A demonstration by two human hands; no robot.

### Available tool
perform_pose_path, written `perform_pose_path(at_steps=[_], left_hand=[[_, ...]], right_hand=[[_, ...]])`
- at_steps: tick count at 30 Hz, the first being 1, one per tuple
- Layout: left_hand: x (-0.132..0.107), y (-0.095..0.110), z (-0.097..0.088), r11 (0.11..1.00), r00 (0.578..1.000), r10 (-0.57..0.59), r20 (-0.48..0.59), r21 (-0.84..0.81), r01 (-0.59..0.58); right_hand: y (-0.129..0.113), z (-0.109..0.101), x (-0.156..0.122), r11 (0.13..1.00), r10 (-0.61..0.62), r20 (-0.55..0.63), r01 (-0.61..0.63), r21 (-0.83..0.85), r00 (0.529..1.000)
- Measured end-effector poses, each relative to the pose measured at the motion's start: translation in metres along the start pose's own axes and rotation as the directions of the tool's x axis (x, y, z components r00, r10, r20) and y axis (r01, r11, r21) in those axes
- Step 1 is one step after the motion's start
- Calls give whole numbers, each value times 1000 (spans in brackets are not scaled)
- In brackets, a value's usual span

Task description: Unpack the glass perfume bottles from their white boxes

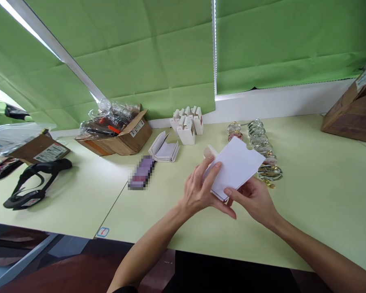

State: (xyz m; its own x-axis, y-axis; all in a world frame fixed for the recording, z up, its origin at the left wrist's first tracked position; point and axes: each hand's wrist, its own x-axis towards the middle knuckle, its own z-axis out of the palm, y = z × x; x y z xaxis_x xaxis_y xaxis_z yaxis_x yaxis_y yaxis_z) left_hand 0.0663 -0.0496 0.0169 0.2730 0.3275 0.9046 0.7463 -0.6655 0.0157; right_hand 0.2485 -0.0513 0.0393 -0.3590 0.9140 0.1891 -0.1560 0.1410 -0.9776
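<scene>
A flat white carton [236,165], with a curved notch in its far edge and a flap raised at its left, is held tilted above the table. On its left side, the fingers of my left hand [199,187] press on the flap and face, while the thumb reaches out below the near corner. My right hand [258,199] grips the near right edge, thumb on top and fingers underneath. Just beyond the carton are rows of clear plastic-wrapped pieces [258,136] with gold-coloured parts. Several small white boxes [186,130] stand upright farther back.
A stack of folded white cartons [166,150] lies beside a blurred purple object [142,173]. Left of them sit an open cardboard box [128,140] of plastic-wrapped goods and a black strap headset [36,183]. Another cardboard box [352,110] stands at the far right.
</scene>
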Motion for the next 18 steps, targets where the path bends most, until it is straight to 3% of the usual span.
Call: perform_pose_path(at_steps=[3, 6, 9, 13, 18], left_hand=[[5, -8, -2, 991, 996, -67, -64, -119, 59], [10, -23, -6, 955, 965, -253, -62, -175, 239], [11, -43, -11, 897, 918, -378, 119, -199, 395], [6, -64, -12, 813, 819, -400, 411, -253, 524], [-2, -71, -4, 701, 705, -393, 590, -304, 645]], right_hand=[[-9, -9, 5, 999, -8, -56, 10, 36, 998], [-13, -25, 13, 998, -57, -199, 58, 0, 978], [-10, -39, 20, 997, -75, -279, 72, -23, 957], [-2, -43, 25, 999, -51, -254, 45, -28, 966], [-1, -34, 24, 1000, -21, -179, 22, 3, 984]])
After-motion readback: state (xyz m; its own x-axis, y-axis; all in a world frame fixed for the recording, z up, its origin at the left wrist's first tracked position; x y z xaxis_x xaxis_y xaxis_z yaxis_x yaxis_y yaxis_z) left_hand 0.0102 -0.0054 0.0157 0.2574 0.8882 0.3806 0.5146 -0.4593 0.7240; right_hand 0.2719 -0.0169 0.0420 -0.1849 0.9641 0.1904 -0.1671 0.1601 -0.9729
